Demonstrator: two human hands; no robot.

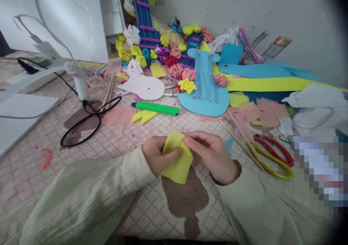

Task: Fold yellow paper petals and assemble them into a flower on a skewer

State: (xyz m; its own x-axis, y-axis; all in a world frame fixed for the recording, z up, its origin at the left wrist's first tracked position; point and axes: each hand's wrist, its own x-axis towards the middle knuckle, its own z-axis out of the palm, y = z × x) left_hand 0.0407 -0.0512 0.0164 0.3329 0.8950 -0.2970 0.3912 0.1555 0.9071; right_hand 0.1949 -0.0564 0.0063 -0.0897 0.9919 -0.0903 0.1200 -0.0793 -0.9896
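A small yellow paper piece (179, 167) is held between both hands above the patterned tablecloth (114, 190). My left hand (159, 154) grips its left side, thumb lying across the front. With thumb and fingertips, my right hand (210, 152) pinches the upper right edge, where the paper looks slightly folded. Beyond the hands lie a green utility knife (157, 107) and yellow paper strips (145, 116). Farther back is a light-blue guitar-shaped cutout (203, 101) with strings and a yellow paper flower (187, 86) on it.
Scissors (274, 154) and wooden sticks (240, 143) lie right of my right hand. Pink paper squares (268, 112) are behind them. A black cable (78, 143) loops at the left. Crumpled paper flowers (132, 54) and a white cutout (146, 86) occupy the back.
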